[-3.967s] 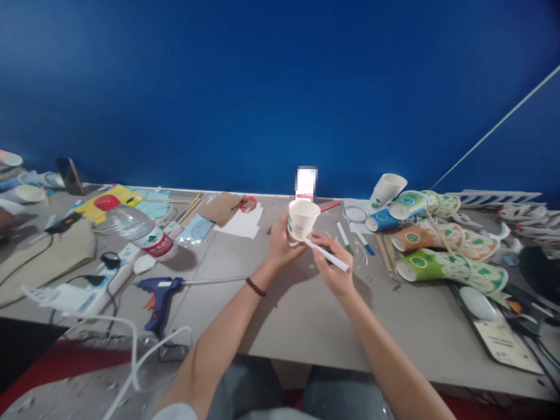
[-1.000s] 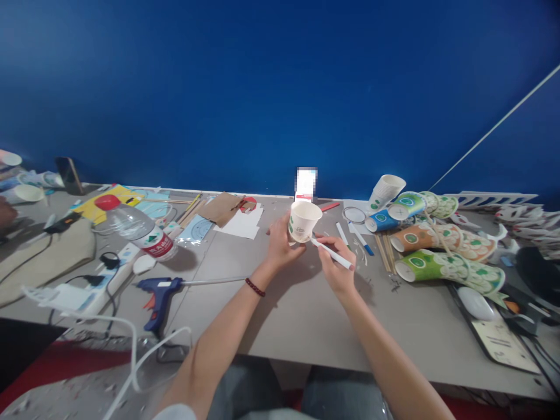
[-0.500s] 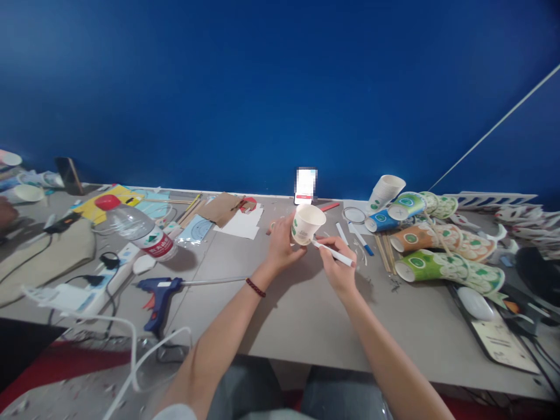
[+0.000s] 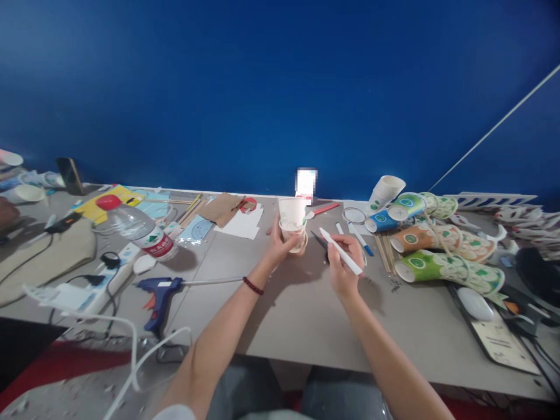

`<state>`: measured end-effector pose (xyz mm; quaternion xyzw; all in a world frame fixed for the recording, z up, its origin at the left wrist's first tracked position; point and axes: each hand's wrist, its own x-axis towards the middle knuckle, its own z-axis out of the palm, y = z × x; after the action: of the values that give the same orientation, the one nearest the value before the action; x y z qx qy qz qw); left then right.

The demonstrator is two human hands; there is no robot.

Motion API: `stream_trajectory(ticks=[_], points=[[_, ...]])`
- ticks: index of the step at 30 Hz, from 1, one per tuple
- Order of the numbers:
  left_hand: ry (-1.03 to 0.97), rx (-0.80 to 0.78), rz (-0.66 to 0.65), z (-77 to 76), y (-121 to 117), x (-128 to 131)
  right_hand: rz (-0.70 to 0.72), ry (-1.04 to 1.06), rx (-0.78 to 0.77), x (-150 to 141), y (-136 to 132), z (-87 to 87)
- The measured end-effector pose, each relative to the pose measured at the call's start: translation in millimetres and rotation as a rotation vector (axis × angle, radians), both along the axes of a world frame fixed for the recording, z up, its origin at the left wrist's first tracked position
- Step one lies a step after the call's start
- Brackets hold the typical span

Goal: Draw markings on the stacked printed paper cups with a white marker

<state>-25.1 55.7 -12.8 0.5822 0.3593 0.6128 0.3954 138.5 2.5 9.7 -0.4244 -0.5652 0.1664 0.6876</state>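
My left hand is closed around a printed white paper cup, held above the table in front of the phone. The cup is smeared by motion, so I cannot tell which way its mouth faces. To the right, my right hand grips a white marker with its tip pointing up and left. The marker is apart from the cup. Close to the right fingers lies a dark pointed object, mostly hidden by the hand.
A lit phone stands against the blue wall. Rightward are stacked cups, joined colored cups, sticks and a blue-tipped marker. Leftward lie a glue gun, a water bottle and a power strip.
The cup in my left hand has shifted slightly left and turned. My right hand has drawn the marker away from the cup, to the right and slightly down.
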Motion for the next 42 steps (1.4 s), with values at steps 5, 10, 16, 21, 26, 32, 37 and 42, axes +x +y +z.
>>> stream_trajectory(ticks=[5,10,16,21,26,32,37,42], points=[[-0.067,-0.091,-0.069,-0.4,1.4,-1.1,-0.082,-0.085,0.005,0.4,-1.3,1.5],[0.014,-0.074,-0.092,5.8,-4.5,2.6,0.017,-0.073,0.012,0.2,-3.8,-1.7],[0.024,-0.048,-0.142,6.8,-5.3,4.8,0.116,-0.087,-0.022,-0.2,-7.1,4.4],[0.024,-0.055,-0.137,5.7,-3.2,2.9,0.149,-0.050,-0.055,-1.1,-6.5,4.7],[0.020,-0.109,-0.161,7.8,-1.8,-0.7,0.221,0.021,-0.105,-2.2,-5.1,1.0],[0.059,-0.096,-0.145,10.8,-3.0,-2.6,0.221,0.015,-0.090,-1.4,-3.6,1.3],[0.069,-0.064,-0.173,12.9,-2.4,-3.6,0.235,0.010,-0.109,-0.1,-3.7,1.0],[0.089,-0.038,-0.173,13.2,-1.8,-3.9,0.252,0.030,-0.113,0.3,-4.0,0.3]])
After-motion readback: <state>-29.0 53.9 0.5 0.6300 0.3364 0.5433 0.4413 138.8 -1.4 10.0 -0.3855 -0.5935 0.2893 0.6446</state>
